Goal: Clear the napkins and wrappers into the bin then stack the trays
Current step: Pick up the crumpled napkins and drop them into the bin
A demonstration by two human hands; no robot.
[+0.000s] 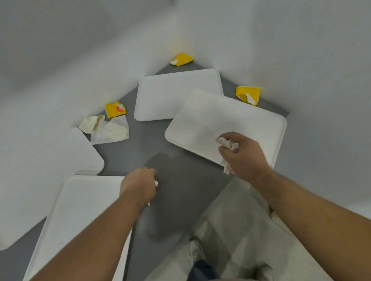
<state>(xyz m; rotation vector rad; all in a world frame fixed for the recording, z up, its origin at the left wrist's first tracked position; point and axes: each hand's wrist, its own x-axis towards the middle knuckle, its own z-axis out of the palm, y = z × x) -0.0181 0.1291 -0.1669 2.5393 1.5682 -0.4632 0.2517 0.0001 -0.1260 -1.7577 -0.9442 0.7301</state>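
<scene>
My right hand [243, 154] is closed around a crumpled white napkin [228, 144], held over the near corner of a white tray [200, 123]. Lower left, my left hand [140, 187] grips another crumpled napkin [155, 183] above the grey table, beside the near-left tray [81, 207]. A tray [174, 94] lies at the back and another [55, 166] at the left. Crumpled white napkins [108, 130] lie at the left wall. Yellow wrappers sit near them [114, 110], in the far corner [182, 59] and at the right wall [248, 94].
The grey table [171, 183] fits into a corner between white walls. Below its near edge I see pale floor [236, 222] and a shoe [194, 251]. No bin is in view.
</scene>
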